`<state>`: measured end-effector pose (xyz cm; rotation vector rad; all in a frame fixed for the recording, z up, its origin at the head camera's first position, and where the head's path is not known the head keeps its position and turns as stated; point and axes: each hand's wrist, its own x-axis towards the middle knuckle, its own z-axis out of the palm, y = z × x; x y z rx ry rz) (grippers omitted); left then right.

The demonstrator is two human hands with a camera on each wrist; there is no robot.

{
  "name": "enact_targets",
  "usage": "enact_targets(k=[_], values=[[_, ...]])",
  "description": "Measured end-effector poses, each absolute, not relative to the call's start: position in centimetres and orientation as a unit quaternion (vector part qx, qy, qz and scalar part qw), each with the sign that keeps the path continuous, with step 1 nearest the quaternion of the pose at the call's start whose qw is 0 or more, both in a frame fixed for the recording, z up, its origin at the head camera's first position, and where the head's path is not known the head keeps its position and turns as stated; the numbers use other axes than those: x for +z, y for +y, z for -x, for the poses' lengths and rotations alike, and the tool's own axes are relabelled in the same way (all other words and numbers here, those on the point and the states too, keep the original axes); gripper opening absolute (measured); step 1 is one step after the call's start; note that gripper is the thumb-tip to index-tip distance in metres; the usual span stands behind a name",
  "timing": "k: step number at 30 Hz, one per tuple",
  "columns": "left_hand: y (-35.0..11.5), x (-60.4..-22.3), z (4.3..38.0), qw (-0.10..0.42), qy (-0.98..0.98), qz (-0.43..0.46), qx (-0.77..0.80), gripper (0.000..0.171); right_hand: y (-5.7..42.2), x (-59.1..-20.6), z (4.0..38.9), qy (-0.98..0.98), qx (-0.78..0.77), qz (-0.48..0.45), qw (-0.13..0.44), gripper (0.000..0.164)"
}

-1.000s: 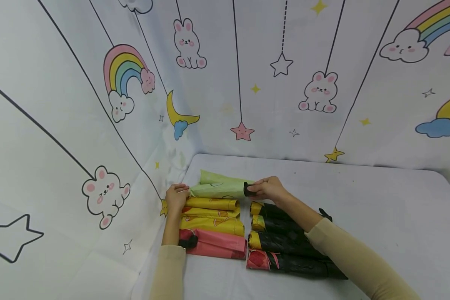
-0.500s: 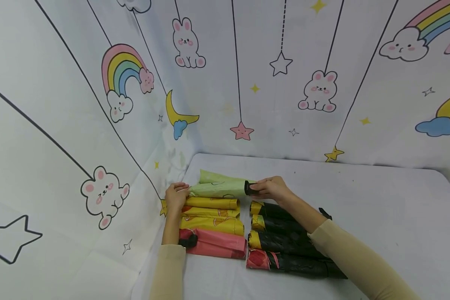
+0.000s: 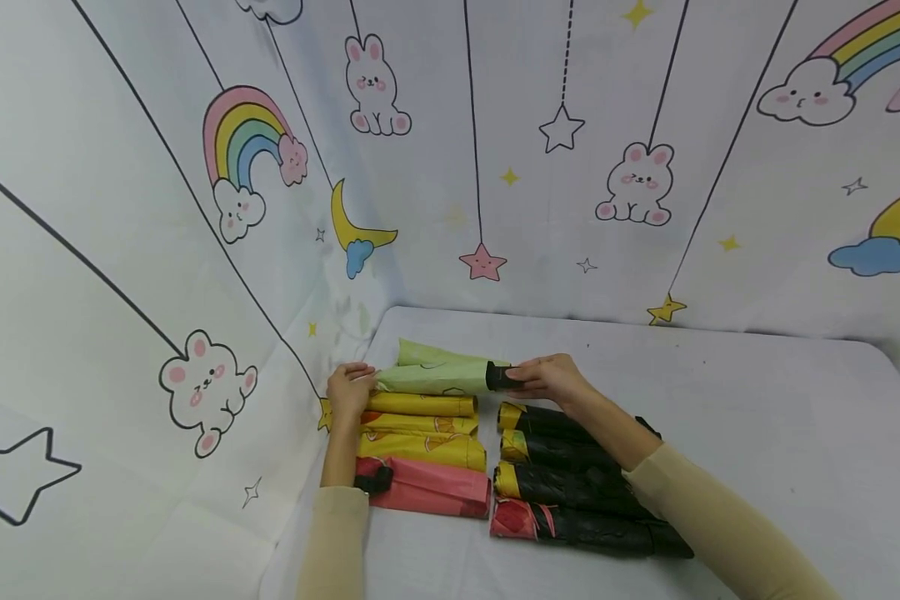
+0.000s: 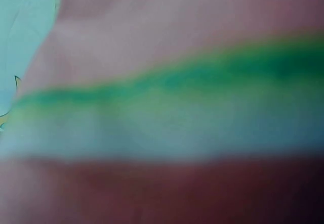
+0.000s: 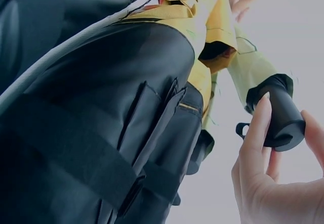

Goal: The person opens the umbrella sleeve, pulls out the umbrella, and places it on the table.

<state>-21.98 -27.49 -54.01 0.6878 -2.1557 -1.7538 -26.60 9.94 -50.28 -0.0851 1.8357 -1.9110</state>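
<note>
A light green folding umbrella (image 3: pixel 435 378) with a black handle (image 5: pixel 283 115) lies crosswise at the far end of the row. My right hand (image 3: pixel 551 379) pinches the handle between thumb and fingers; a small strap loop hangs beside it in the right wrist view. At the umbrella's left end, my left hand (image 3: pixel 351 390) holds the fabric with curled fingers. Just behind lies another light green roll (image 3: pixel 427 352), partly covered. In front are several yellow rolled umbrellas (image 3: pixel 423 450) with orange-slice prints. The left wrist view is mostly blurred skin and a pale green band.
Nearest me lies a pink-red roll (image 3: pixel 438 487) with a black end. To the right, several black rolls (image 3: pixel 570 483) with yellow or red ends lie side by side under my right forearm. A white patterned curtain (image 3: pixel 532 208) stands behind the white table (image 3: pixel 780 433).
My right hand has shifted slightly right along the handle, and more of the black handle shows. The left hand and the other rolls stay about where they were.
</note>
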Motion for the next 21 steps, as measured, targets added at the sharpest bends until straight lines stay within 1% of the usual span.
enact_targets(k=[5, 11, 16, 21], values=[[-27.6, -53.8, 21.9, 0.132, -0.746, -0.244, -0.605, 0.037, 10.6, -50.1, 26.6, 0.667, -0.705, 0.026, 0.241, 0.049], [-27.6, -53.4, 21.7, 0.127, -0.747, -0.244, -0.605, 0.036, 11.5, -49.9, 26.5, 0.662, -0.710, 0.022, 0.240, 0.045], [-27.7, -53.2, 21.5, 0.124, -0.749, -0.239, -0.605, 0.036, 12.1, -49.8, 26.5, 0.660, -0.713, 0.017, 0.236, 0.046], [-27.7, -53.2, 21.5, 0.123, -0.745, -0.241, -0.610, 0.036, 12.6, -49.8, 26.6, 0.650, -0.723, 0.015, 0.232, 0.041]])
